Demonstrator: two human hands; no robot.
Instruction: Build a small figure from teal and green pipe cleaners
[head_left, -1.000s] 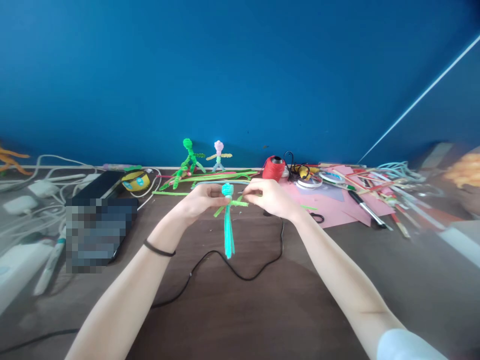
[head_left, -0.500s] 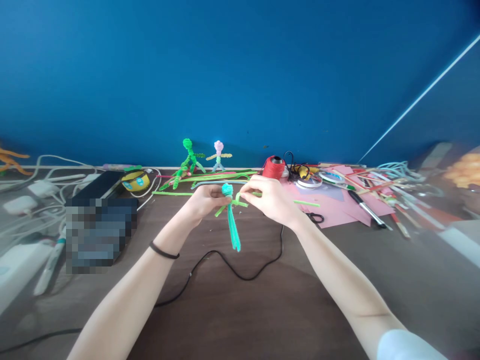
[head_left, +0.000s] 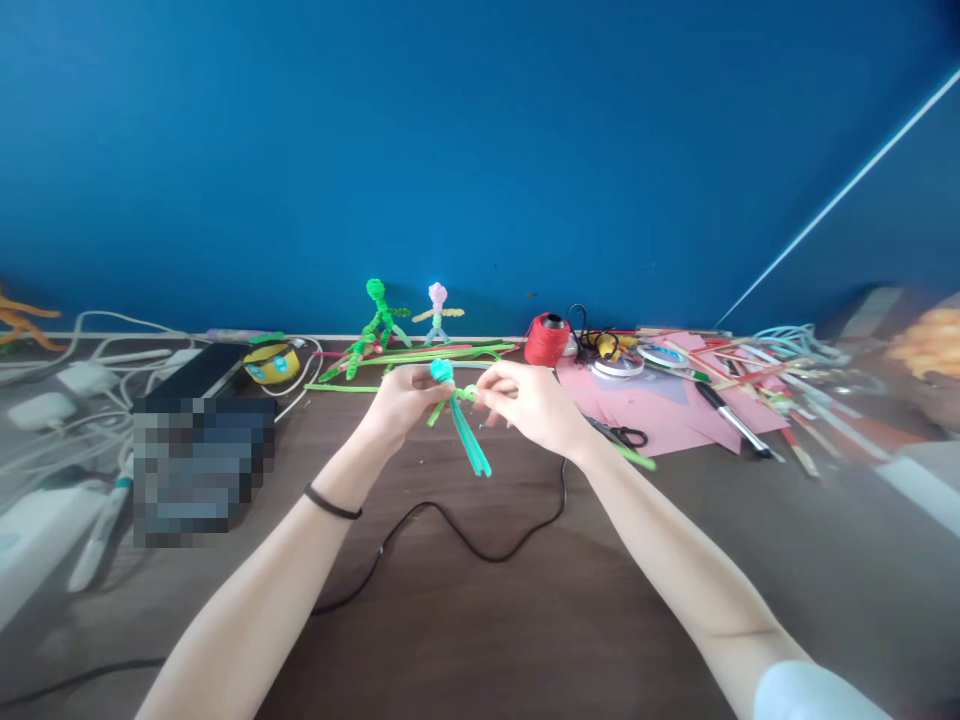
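Observation:
My left hand point(head_left: 409, 405) is closed, pinching a turquoise pipe cleaner figure point(head_left: 470, 440) just under its coiled round head. Two long turquoise strands hang down from it, slanting to the right. Pinched in my right hand point(head_left: 529, 400) is a light green pipe cleaner point(head_left: 466, 394), bent and curled beside the figure's neck. Its long free end shows past my right wrist, and a short end sticks out below my left fingertips. Behind my hands stand a green pipe cleaner figure point(head_left: 377, 297) and a pink-headed pipe cleaner figure point(head_left: 437, 310).
Loose green pipe cleaners point(head_left: 345, 388) lie behind my hands. A red thread spool point(head_left: 547, 340), scissors point(head_left: 626, 436), pink paper point(head_left: 679, 430) and a black-and-white marker point(head_left: 731, 418) are to the right. White cables point(head_left: 97, 400) and a yellow roll point(head_left: 270, 363) lie left. A black cord point(head_left: 480, 552) crosses the table.
The figure has tilted, its head shifting left and its strands swinging right. My right hand has drawn the light green pipe cleaner into a tighter curl; its far end has dropped lower.

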